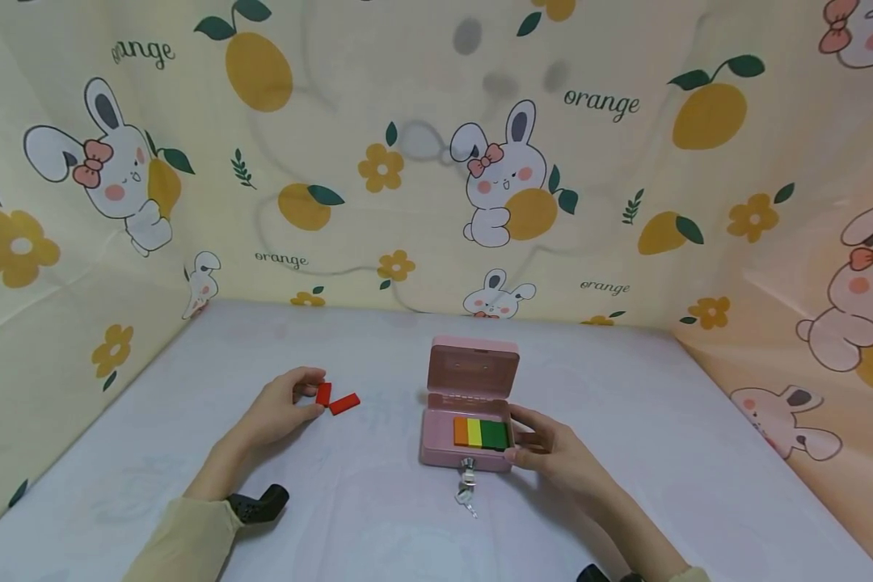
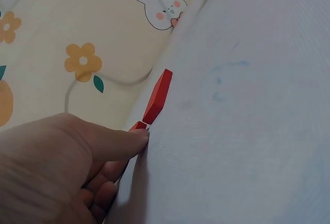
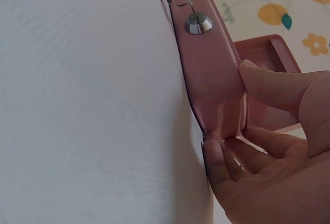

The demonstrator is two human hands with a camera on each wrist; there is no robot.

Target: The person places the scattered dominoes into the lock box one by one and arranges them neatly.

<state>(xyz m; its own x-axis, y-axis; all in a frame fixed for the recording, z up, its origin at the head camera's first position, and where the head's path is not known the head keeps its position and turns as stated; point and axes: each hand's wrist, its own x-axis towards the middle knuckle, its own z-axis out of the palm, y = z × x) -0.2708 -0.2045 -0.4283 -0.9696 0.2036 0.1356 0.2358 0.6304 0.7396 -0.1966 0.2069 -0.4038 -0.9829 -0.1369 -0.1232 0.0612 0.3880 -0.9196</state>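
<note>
My left hand (image 1: 280, 408) pinches a small red block (image 1: 323, 394) between thumb and fingers at the left of the table. A second red block (image 1: 345, 403) lies flat just right of it; in the left wrist view this block (image 2: 158, 96) shows beyond the thumb tip. My right hand (image 1: 556, 449) holds the right side of a pink metal cash box (image 1: 436, 436), thumb at the rim and fingers along the outer wall. Its lid (image 1: 473, 368) stands raised. Inside lie orange (image 1: 461, 432), yellow (image 1: 474, 432) and green blocks (image 1: 493, 434), side by side.
A lock (image 3: 198, 24) sits on the box's front wall, with keys (image 1: 466, 497) hanging from it onto the white table (image 1: 349, 501). Patterned cloth (image 1: 422, 202) encloses the table at the back and both sides.
</note>
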